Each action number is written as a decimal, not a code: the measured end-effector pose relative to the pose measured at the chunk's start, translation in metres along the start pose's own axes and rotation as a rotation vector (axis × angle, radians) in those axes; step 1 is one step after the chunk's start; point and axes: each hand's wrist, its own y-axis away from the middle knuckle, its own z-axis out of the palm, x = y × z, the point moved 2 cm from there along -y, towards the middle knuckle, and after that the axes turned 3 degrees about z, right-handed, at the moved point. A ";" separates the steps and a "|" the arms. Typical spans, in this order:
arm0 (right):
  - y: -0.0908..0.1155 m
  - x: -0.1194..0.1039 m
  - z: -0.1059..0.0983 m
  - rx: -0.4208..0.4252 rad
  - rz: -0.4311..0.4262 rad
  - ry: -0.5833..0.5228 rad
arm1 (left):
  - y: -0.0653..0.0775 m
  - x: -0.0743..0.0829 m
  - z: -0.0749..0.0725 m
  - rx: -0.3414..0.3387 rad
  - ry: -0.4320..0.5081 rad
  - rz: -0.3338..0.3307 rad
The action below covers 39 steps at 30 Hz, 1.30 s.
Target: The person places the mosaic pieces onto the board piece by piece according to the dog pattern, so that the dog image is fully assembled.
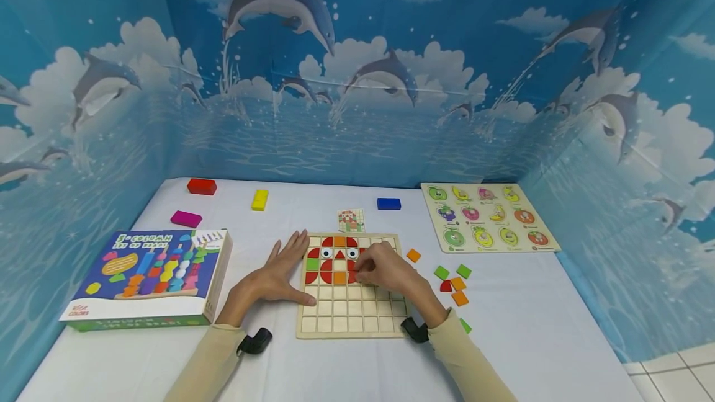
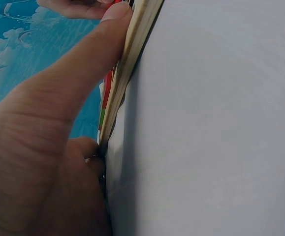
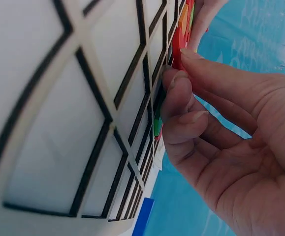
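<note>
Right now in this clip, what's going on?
A person's right hand pinches a red tile at the face-like pattern in the upper rows of a gridded board. The left hand rests at the board's left edge. Loose tiles lie to the right, and a small picture card sits beyond the board.

Pinching a red tile (image 3: 176,45) between thumb and fingertips of the right hand (image 3: 236,172), close against a gridded wooden board (image 3: 39,137). Curling the remaining fingers beside the grid. Noting the left hand (image 3: 205,18) beyond, partly cut off; a blue block (image 3: 143,216) past the board's edge.
</note>
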 end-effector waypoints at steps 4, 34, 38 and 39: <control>0.001 0.000 0.000 0.011 0.000 -0.023 | 0.000 0.000 0.000 0.010 0.001 0.002; 0.003 0.001 0.002 0.052 0.014 -0.036 | -0.001 0.000 0.001 -0.008 -0.008 -0.004; 0.003 0.003 0.004 0.060 0.007 -0.021 | -0.002 -0.001 0.002 -0.003 -0.010 0.002; 0.003 0.003 0.004 0.062 0.007 -0.014 | -0.001 -0.001 0.002 -0.004 -0.009 0.001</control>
